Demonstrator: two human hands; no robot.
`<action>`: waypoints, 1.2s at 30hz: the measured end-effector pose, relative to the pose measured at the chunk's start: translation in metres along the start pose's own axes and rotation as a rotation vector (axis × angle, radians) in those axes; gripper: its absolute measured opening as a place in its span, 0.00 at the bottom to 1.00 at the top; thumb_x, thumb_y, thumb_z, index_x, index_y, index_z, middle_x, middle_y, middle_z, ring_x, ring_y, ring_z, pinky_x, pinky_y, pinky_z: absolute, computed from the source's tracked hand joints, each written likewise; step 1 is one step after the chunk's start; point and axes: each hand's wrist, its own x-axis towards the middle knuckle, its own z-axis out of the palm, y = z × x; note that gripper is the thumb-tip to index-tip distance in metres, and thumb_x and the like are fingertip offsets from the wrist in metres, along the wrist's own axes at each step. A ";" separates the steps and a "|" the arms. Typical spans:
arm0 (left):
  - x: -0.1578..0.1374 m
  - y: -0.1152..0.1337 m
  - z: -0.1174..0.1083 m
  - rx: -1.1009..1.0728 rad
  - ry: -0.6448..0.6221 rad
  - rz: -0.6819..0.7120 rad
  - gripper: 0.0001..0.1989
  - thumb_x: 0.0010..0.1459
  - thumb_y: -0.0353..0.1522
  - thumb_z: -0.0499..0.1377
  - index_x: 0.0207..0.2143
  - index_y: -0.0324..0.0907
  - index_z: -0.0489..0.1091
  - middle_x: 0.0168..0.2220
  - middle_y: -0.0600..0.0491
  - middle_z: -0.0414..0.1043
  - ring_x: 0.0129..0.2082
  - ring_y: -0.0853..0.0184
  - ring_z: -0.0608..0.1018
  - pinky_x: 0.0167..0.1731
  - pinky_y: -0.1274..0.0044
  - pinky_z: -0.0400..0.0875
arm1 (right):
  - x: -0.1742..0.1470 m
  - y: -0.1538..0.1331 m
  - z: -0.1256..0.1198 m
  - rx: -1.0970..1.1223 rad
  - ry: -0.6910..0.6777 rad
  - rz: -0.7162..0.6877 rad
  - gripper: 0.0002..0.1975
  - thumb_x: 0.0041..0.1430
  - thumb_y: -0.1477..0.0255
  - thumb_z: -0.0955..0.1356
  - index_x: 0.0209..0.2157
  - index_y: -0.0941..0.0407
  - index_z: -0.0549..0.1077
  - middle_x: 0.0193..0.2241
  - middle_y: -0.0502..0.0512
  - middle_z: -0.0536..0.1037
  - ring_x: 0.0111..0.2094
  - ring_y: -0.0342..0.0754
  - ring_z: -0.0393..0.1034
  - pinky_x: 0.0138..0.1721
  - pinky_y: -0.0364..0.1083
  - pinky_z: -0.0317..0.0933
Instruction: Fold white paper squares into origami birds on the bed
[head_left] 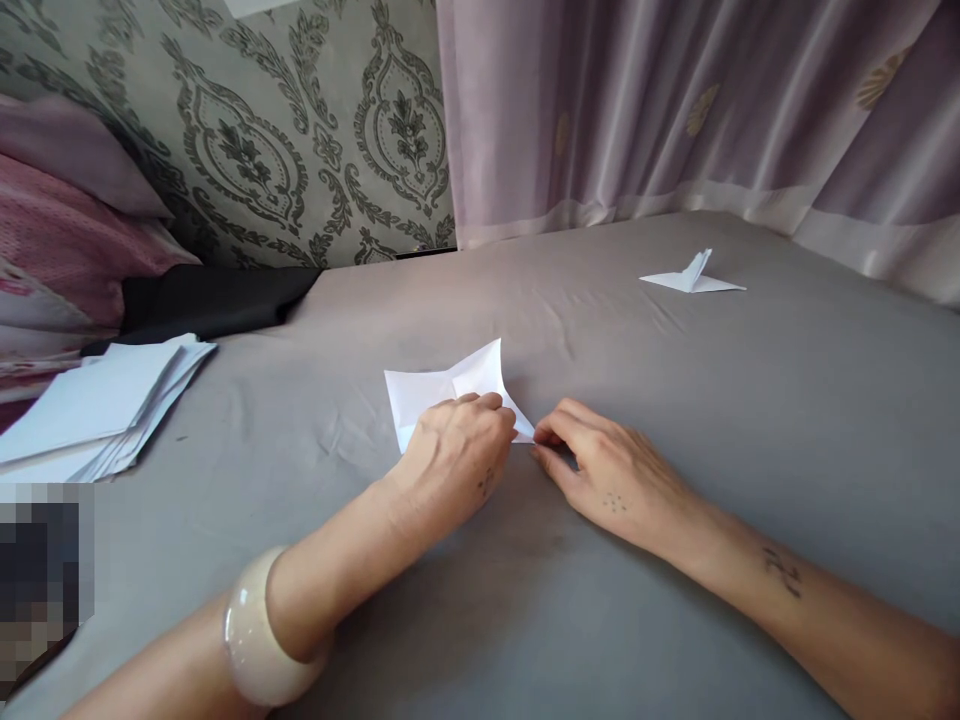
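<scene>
A white sheet of paper (427, 395) with creases lies on the grey cloth in front of me, its far corners lifted a little. My left hand (461, 445) rests over its near edge with the fingers curled down onto it, hiding part of the sheet. At the paper's right corner, my right hand (592, 455) pinches the tip between thumb and fingers. A pale, glossy bangle (259, 630) sits on my left forearm.
A folded white paper figure (694, 275) stands at the far right. On the left lies a stack of white paper (97, 410), with a black cloth (217, 300) behind it. Purple curtains (637, 110) and a patterned wall (322, 130) border the grey surface (787, 430).
</scene>
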 end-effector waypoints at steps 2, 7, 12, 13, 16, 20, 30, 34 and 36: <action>0.000 0.000 -0.001 -0.006 -0.015 -0.006 0.13 0.64 0.29 0.50 0.29 0.40 0.70 0.27 0.52 0.68 0.29 0.64 0.73 0.25 0.75 0.61 | 0.000 -0.001 0.001 -0.023 -0.005 -0.004 0.07 0.64 0.71 0.62 0.35 0.53 0.71 0.35 0.51 0.73 0.29 0.44 0.69 0.28 0.45 0.55; 0.000 0.001 -0.003 0.002 -0.026 0.005 0.12 0.64 0.28 0.50 0.28 0.40 0.69 0.26 0.52 0.68 0.28 0.64 0.73 0.25 0.75 0.62 | 0.001 -0.002 0.001 -0.021 -0.009 0.011 0.10 0.65 0.72 0.60 0.34 0.53 0.71 0.33 0.51 0.73 0.28 0.43 0.67 0.27 0.44 0.54; 0.001 0.001 -0.002 0.009 -0.033 -0.003 0.11 0.62 0.27 0.52 0.27 0.40 0.70 0.26 0.52 0.68 0.29 0.64 0.74 0.26 0.75 0.63 | 0.008 -0.001 0.002 0.083 0.012 0.097 0.08 0.60 0.71 0.63 0.30 0.52 0.72 0.30 0.49 0.73 0.27 0.43 0.67 0.27 0.44 0.55; 0.001 0.001 -0.001 0.008 -0.034 -0.005 0.11 0.62 0.28 0.52 0.27 0.40 0.70 0.26 0.52 0.68 0.29 0.64 0.74 0.26 0.75 0.63 | 0.010 -0.001 0.002 0.105 0.014 0.117 0.08 0.59 0.71 0.64 0.28 0.52 0.73 0.30 0.49 0.73 0.26 0.43 0.67 0.27 0.44 0.55; 0.002 0.001 0.001 0.002 -0.033 -0.012 0.10 0.62 0.28 0.53 0.28 0.39 0.70 0.27 0.51 0.69 0.30 0.63 0.75 0.27 0.75 0.64 | 0.015 -0.002 0.001 0.157 0.003 0.182 0.08 0.56 0.70 0.65 0.26 0.52 0.73 0.29 0.49 0.75 0.26 0.43 0.68 0.26 0.43 0.55; 0.002 0.000 0.003 -0.005 -0.038 -0.010 0.11 0.63 0.29 0.52 0.29 0.39 0.70 0.28 0.50 0.70 0.31 0.62 0.75 0.27 0.74 0.65 | 0.019 -0.001 -0.002 0.220 -0.082 0.276 0.07 0.55 0.66 0.65 0.27 0.52 0.72 0.26 0.48 0.75 0.24 0.42 0.66 0.22 0.42 0.53; 0.002 0.001 -0.002 0.004 -0.091 -0.021 0.09 0.62 0.28 0.52 0.31 0.39 0.70 0.30 0.49 0.71 0.33 0.61 0.76 0.29 0.73 0.66 | 0.007 0.010 -0.008 0.493 -0.002 0.265 0.09 0.59 0.67 0.64 0.37 0.52 0.75 0.26 0.47 0.76 0.24 0.42 0.68 0.26 0.42 0.60; 0.001 0.001 -0.003 0.002 -0.101 -0.021 0.09 0.62 0.27 0.51 0.31 0.39 0.70 0.30 0.49 0.71 0.33 0.62 0.75 0.29 0.74 0.66 | -0.009 0.004 -0.004 0.372 0.130 0.042 0.10 0.62 0.73 0.63 0.38 0.51 0.76 0.32 0.47 0.78 0.28 0.41 0.70 0.31 0.42 0.63; 0.001 0.001 -0.003 -0.001 -0.087 -0.016 0.09 0.62 0.28 0.51 0.31 0.39 0.70 0.30 0.50 0.71 0.32 0.62 0.75 0.29 0.74 0.65 | -0.014 0.001 -0.001 0.307 0.163 -0.108 0.13 0.62 0.78 0.62 0.40 0.52 0.76 0.35 0.48 0.79 0.35 0.42 0.71 0.37 0.43 0.64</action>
